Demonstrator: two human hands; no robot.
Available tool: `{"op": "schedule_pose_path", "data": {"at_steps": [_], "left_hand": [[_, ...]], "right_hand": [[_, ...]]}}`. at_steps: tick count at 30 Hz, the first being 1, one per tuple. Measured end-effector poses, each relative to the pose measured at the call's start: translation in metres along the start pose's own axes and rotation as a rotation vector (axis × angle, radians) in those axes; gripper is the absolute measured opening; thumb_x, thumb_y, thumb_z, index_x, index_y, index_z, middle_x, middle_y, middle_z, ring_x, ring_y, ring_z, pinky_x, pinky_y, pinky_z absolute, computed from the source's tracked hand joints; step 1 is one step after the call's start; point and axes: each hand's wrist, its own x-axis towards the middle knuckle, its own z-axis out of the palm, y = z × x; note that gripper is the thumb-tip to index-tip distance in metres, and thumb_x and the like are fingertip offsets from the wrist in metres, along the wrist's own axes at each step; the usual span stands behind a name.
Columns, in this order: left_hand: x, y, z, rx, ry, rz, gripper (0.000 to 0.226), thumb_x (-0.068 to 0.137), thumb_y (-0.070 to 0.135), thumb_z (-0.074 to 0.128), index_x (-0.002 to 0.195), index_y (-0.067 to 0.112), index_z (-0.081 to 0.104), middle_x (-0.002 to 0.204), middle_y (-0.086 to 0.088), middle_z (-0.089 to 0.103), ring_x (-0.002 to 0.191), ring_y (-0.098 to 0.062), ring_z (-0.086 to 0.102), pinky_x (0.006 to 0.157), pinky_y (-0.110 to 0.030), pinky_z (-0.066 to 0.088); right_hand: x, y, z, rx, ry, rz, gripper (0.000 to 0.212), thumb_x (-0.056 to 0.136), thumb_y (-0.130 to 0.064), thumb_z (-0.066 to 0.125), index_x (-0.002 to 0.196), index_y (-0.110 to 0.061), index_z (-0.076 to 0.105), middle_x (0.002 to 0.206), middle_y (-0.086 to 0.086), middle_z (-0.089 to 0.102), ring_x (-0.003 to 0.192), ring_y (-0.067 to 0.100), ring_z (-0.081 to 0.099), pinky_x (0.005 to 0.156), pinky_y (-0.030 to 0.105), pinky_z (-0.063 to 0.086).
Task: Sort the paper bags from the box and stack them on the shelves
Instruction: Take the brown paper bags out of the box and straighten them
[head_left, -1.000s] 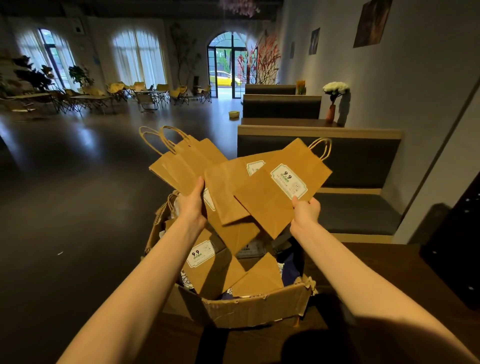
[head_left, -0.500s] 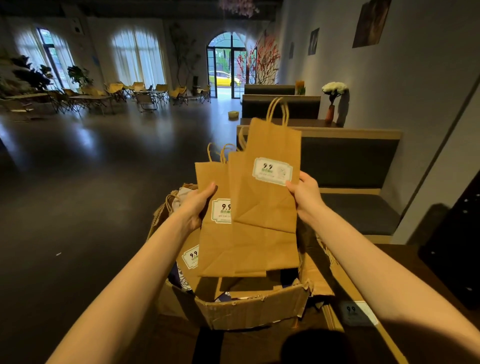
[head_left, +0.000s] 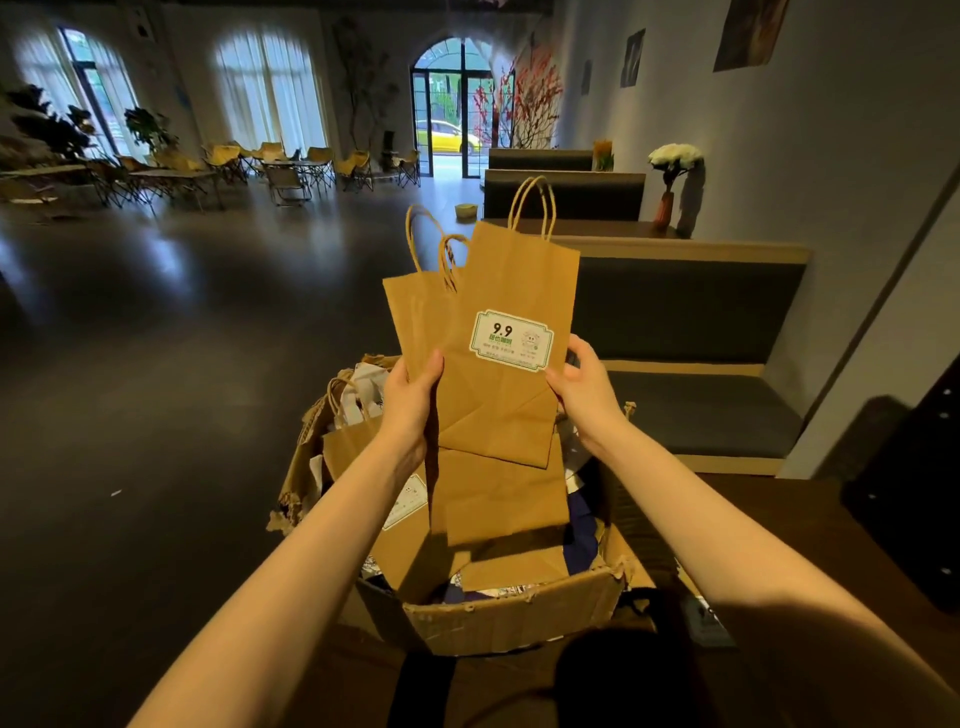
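Paper bags (head_left: 498, 395): a small sheaf of flat brown bags with twisted handles, standing upright at centre frame, above the box; the front bag is showing a white label (head_left: 511, 341) printed "9.9", and two more are fanning out behind it to the left.

Left hand (head_left: 413, 402): gripping the sheaf's left edge, thumb lying across the front, fingers hidden behind the paper.

Right hand (head_left: 584, 387): pinching the right edge of the front bag just beside the label, fingers curling round the back.

Cardboard box (head_left: 511, 613): torn and open-topped, sitting at lower centre on a dark wooden tabletop (head_left: 779, 519); more brown bags and some white and dark blue paper are lying inside it.

Surroundings: upholstered bench seating (head_left: 691, 322) running along the right; a vase of white flowers (head_left: 674, 171) standing at upper right; folding chairs (head_left: 291, 171) grouped at upper left before arched windows.
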Motion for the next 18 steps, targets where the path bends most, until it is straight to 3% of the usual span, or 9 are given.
{"op": "schedule_pose_path", "data": {"at_steps": [2,4,6,9,10,12,14,16,18], "left_hand": [[0.002,-0.002,-0.002,-0.034,-0.009,-0.021,0.026,0.095,0.023,0.052,0.12,0.014,0.053,0.108,-0.001,0.064,0.093,-0.015,0.063,0.073,-0.028,0.052],[0.008,-0.01,-0.003,-0.042,0.009,-0.039,0.024,0.098,0.025,0.048,0.118,0.015,0.054,0.109,-0.003,0.065,0.098,-0.019,0.064,0.081,-0.034,0.053],[0.008,-0.016,-0.002,-0.052,0.044,-0.016,0.021,0.1,0.025,0.043,0.112,0.016,0.056,0.105,-0.002,0.066,0.097,-0.019,0.064,0.086,-0.036,0.051],[0.014,-0.028,0.001,0.004,0.098,0.048,0.024,0.101,0.03,0.037,0.1,0.016,0.056,0.096,-0.001,0.064,0.093,-0.019,0.061,0.086,-0.034,0.049],[0.014,-0.033,0.001,0.057,0.099,0.082,0.024,0.101,0.033,0.037,0.101,0.016,0.054,0.097,-0.001,0.062,0.093,-0.017,0.06,0.085,-0.03,0.048],[0.012,-0.04,0.001,0.16,0.064,0.179,0.019,0.099,0.031,0.042,0.108,0.015,0.047,0.101,0.0,0.059,0.093,-0.011,0.059,0.08,-0.021,0.048],[0.011,-0.044,-0.001,0.224,-0.008,0.258,0.021,0.096,0.024,0.049,0.116,0.021,0.041,0.112,0.002,0.058,0.102,-0.01,0.059,0.085,-0.021,0.05],[0.013,-0.047,-0.006,0.287,-0.063,0.273,0.028,0.095,0.021,0.05,0.121,0.024,0.039,0.115,0.007,0.056,0.107,-0.007,0.057,0.088,-0.023,0.05],[0.015,-0.055,-0.012,0.357,-0.084,0.264,0.035,0.096,0.022,0.05,0.129,0.017,0.039,0.12,0.003,0.057,0.111,-0.01,0.057,0.093,-0.028,0.05]], "right_hand": [[-0.003,0.002,-0.003,-0.042,-0.05,-0.03,0.049,0.095,-0.011,0.054,0.14,-0.019,0.036,0.119,-0.007,0.061,0.1,0.004,0.061,0.075,0.021,0.056],[-0.003,0.009,-0.002,-0.099,-0.115,-0.017,0.05,0.094,-0.004,0.053,0.139,-0.017,0.036,0.114,-0.01,0.063,0.099,0.002,0.063,0.085,0.029,0.056],[-0.008,0.016,0.001,-0.083,-0.149,0.008,0.05,0.093,0.001,0.051,0.138,-0.016,0.036,0.124,0.002,0.061,0.111,0.012,0.06,0.093,0.034,0.052],[-0.014,0.032,0.014,-0.108,-0.126,0.027,0.05,0.093,0.006,0.049,0.139,-0.011,0.038,0.129,-0.006,0.05,0.12,0.003,0.044,0.082,0.002,0.044],[-0.015,0.038,0.018,-0.118,-0.107,0.022,0.05,0.093,0.007,0.048,0.139,-0.01,0.038,0.129,-0.007,0.049,0.122,0.003,0.042,0.078,-0.002,0.041],[-0.011,0.048,0.024,-0.125,-0.065,0.016,0.051,0.092,0.006,0.05,0.139,-0.009,0.037,0.137,0.001,0.049,0.13,0.012,0.043,0.09,0.008,0.045],[-0.006,0.054,0.025,-0.134,-0.034,0.014,0.052,0.092,-0.001,0.052,0.139,-0.013,0.034,0.143,0.008,0.044,0.135,0.019,0.04,0.106,0.036,0.042],[-0.004,0.058,0.024,-0.178,-0.029,-0.003,0.049,0.093,-0.012,0.053,0.134,-0.025,0.029,0.144,0.008,0.042,0.133,0.022,0.041,0.105,0.05,0.041],[-0.006,0.063,0.023,-0.283,-0.044,-0.034,0.046,0.093,-0.021,0.053,0.127,-0.035,0.025,0.142,0.007,0.043,0.129,0.022,0.045,0.101,0.051,0.044]]}}
